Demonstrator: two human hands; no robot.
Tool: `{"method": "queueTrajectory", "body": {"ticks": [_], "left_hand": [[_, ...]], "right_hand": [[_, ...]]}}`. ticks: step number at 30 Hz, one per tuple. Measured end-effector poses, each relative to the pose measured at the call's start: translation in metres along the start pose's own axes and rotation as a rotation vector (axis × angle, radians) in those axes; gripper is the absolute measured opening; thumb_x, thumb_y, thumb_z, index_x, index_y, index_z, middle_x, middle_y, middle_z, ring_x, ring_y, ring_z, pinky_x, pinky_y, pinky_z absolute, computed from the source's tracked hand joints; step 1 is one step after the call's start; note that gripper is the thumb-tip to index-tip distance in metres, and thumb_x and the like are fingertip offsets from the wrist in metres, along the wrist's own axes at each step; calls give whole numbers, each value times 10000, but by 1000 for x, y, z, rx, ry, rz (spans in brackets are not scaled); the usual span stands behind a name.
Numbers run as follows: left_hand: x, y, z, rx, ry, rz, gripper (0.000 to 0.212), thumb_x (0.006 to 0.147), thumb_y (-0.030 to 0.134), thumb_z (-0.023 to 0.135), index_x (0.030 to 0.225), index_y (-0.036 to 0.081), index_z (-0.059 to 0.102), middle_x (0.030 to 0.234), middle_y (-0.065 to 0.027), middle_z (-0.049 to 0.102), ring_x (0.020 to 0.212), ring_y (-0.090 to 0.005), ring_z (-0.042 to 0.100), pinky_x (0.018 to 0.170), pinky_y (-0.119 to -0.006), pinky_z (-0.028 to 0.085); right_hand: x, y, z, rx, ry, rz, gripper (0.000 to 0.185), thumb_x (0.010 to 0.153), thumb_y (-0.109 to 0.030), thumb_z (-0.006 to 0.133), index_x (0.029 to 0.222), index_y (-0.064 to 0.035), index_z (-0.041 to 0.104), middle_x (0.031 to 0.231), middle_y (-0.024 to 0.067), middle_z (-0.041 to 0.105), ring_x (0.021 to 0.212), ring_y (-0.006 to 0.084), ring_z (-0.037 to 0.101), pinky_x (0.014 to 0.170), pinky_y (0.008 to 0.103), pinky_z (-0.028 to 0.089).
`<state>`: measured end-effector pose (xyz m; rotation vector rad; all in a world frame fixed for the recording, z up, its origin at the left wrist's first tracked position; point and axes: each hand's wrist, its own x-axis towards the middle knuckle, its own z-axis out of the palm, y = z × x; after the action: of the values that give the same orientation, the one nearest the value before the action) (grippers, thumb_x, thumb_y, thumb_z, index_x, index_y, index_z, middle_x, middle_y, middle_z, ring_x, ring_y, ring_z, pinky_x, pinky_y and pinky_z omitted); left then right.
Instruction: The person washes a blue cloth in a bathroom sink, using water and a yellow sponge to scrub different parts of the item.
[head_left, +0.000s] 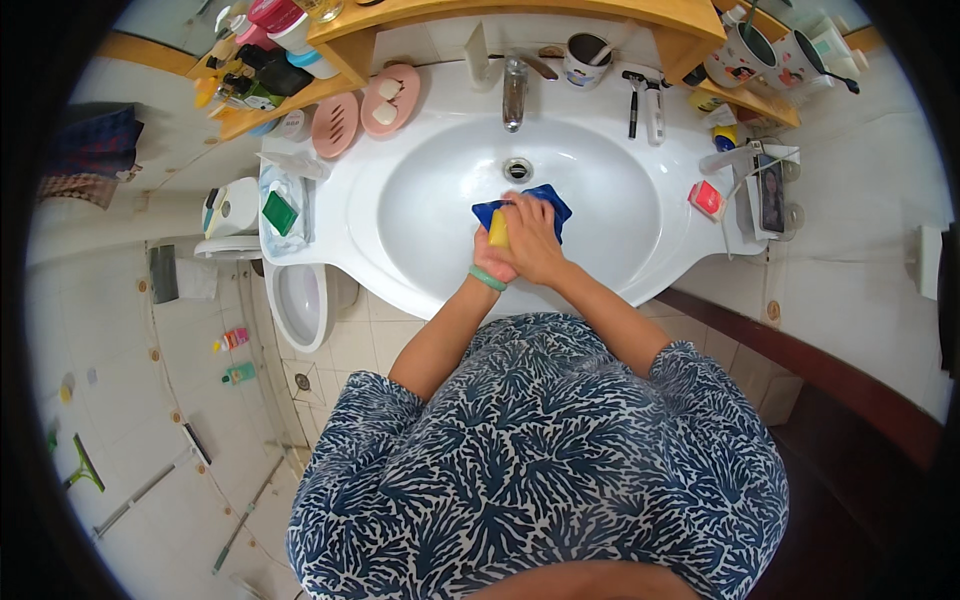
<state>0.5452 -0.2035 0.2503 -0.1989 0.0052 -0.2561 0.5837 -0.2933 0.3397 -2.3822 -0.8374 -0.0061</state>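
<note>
Over the oval white washbasin, both of my hands are together around a dark blue cloth. My left hand, with a pale green bangle at the wrist, supports the cloth from below. On top lies my right hand, its fingers bent over a yellow block. The block looks like a soap bar, and part of it is hidden by the fingers. Corners of the cloth stick out on both sides. Beyond the hands is the drain, below the chrome faucet.
Two pink soap dishes sit at the back left, one with white soap pieces. A green scouring pad lies on the left rim. At the right are a razor, a red-and-white box and a phone. A wooden shelf overhangs the back.
</note>
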Motion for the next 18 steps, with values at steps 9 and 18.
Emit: {"method": "queueTrajectory", "body": {"ticks": [9, 18], "left_hand": [[-4, 6, -8, -166, 233, 35, 506, 957, 354, 196, 1388, 107, 290, 1413, -99, 328, 1300, -262, 312, 1086, -434, 218], [17, -2, 40, -142, 220, -78, 460, 952, 271, 255, 1332, 28, 346, 1360, -120, 398, 1239, -297, 395, 1072, -427, 262]], "right_hand": [[-8, 44, 48, 153, -101, 158, 727, 820, -484, 551, 1197, 113, 382, 1238, 317, 429, 1186, 405, 402, 979, 405, 355], [29, 55, 14, 202, -316, 539, 627, 828, -501, 530, 1106, 46, 403, 1016, 277, 573, 977, 402, 553, 818, 431, 430]]}}
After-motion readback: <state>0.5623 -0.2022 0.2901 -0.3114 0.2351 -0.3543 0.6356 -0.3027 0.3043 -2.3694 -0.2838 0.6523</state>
